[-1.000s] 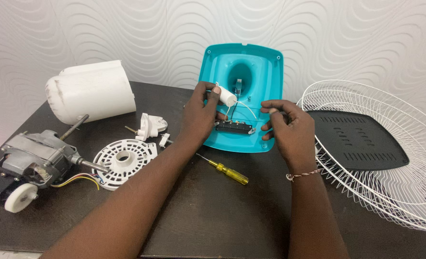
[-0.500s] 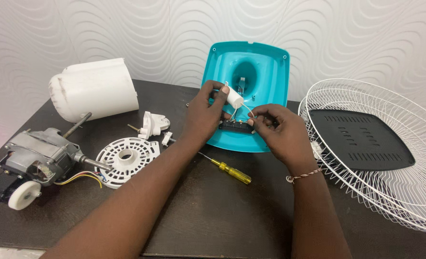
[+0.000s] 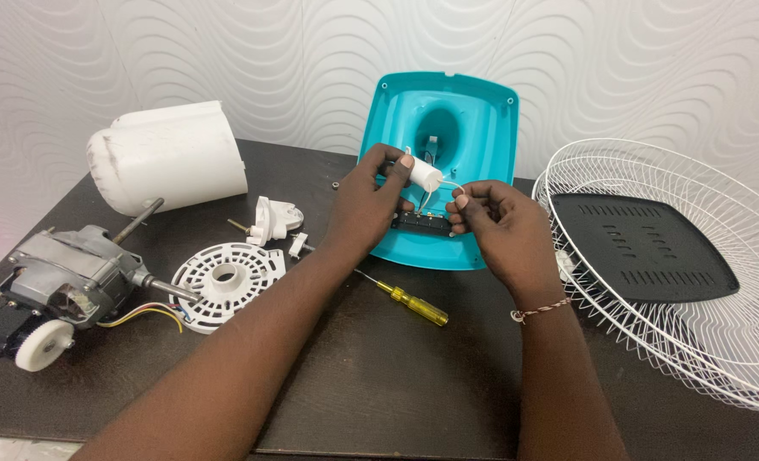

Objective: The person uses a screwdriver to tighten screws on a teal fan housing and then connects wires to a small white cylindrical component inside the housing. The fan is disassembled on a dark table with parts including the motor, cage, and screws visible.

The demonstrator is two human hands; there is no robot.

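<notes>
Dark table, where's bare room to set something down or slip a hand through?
The dark table is bare along its near edge, between the motor and the white fan grille, below the yellow screwdriver, though both forearms cross it. It is crowded around the teal base, where left hand and right hand work.

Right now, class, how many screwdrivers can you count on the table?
1: the yellow-handled screwdriver lies on the dark table, in front of the teal base. Others may be hidden.
</notes>
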